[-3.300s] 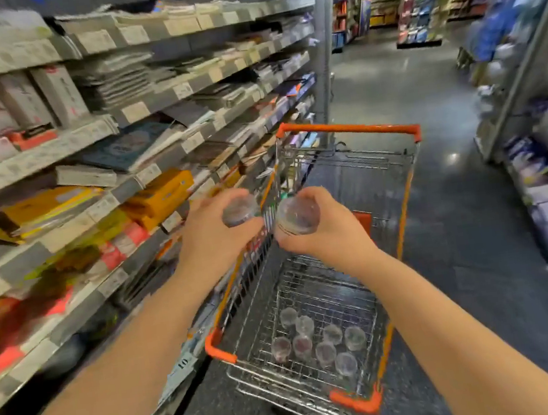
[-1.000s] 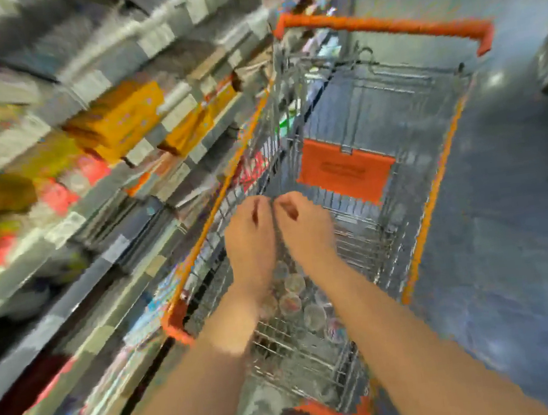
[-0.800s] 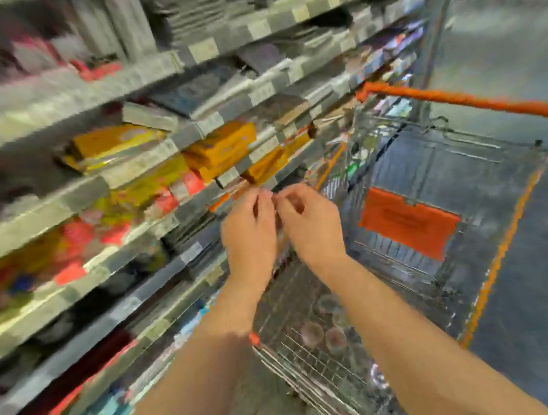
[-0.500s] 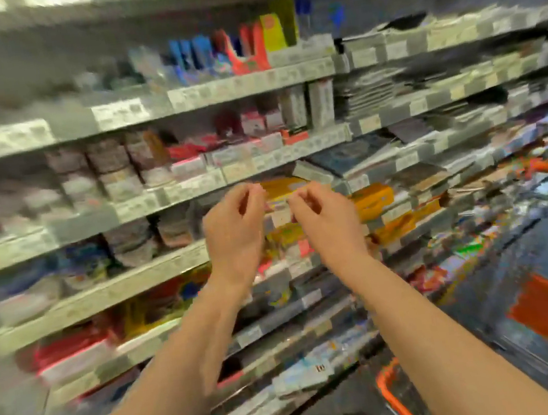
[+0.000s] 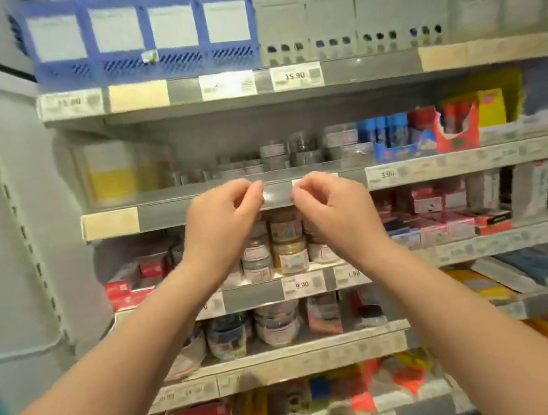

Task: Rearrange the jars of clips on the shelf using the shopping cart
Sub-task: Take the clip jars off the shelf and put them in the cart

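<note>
The left hand [image 5: 220, 220] and right hand [image 5: 333, 210] are raised side by side in front of the shelf [image 5: 163, 215]. Each has its fingers curled in toward the thumb, the gap narrow and nothing to be seen inside either. Their fingertips lie over the price strip [image 5: 278, 194] on the shelf's front edge; whether they touch it cannot be told. The jars of clips [image 5: 288, 247] stand stacked at 6 o'clock from the hands, partly hidden behind both wrists. More jars [image 5: 276, 324] sit one level down, again at 6 o'clock. Red boxes [image 5: 439, 218] lie at 3 o'clock from the jars of clips, blue file trays [image 5: 141, 37] at 11 o'clock up top
</note>
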Motion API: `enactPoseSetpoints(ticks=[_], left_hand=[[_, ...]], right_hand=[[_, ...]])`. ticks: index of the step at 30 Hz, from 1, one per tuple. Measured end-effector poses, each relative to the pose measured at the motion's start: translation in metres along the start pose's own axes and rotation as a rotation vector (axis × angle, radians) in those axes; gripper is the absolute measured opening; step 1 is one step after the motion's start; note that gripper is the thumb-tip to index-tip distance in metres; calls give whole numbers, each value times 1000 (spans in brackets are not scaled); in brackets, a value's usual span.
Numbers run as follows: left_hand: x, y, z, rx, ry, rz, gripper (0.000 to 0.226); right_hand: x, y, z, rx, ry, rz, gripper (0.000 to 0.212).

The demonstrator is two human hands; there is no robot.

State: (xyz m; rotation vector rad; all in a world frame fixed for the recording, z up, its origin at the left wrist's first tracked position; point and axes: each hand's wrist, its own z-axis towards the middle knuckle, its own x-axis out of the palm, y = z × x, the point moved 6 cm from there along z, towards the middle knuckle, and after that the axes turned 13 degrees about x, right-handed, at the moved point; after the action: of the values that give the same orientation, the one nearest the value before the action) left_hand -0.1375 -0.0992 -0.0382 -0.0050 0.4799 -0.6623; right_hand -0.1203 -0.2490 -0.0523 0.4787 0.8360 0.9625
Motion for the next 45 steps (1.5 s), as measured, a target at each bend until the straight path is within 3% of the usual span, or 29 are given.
enactPoseSetpoints(ticks=[5, 8, 12, 14, 17, 20, 26, 30, 33, 38, 45], left_hand=[[2, 45, 51, 50, 55, 217, 48], [5, 79, 82, 35, 202, 375, 36], [9, 136, 107, -123, 447, 470, 27], [18, 168, 109, -230, 668, 518, 33], [29, 210, 114, -256, 881, 559, 67], [33, 237, 131, -223, 893, 596, 82], [70, 289, 149, -251, 969, 546, 82], [84, 311, 150, -302, 1047, 545, 74], [89, 311, 145, -361, 1120, 550, 63], [86, 301, 146, -346, 1095, 585, 59], [76, 265, 154, -229, 973, 701, 54]], right_hand=[[25, 14, 76, -194, 107, -203, 14], [39, 19, 123, -259, 191, -291, 14], [67, 22, 179, -292, 334, -442, 15], [94, 18, 200, -319, 463, -612, 20], [135, 13, 225, -378, 608, -827, 42], [182, 13, 256, -381, 704, -908, 49], [265, 18, 308, -346, 775, -924, 79], [292, 4, 325, -263, 920, -921, 95], [302, -8, 328, -196, 994, -901, 94], [299, -8, 316, -182, 1076, -818, 75], [267, 11, 301, -217, 954, -705, 62]])
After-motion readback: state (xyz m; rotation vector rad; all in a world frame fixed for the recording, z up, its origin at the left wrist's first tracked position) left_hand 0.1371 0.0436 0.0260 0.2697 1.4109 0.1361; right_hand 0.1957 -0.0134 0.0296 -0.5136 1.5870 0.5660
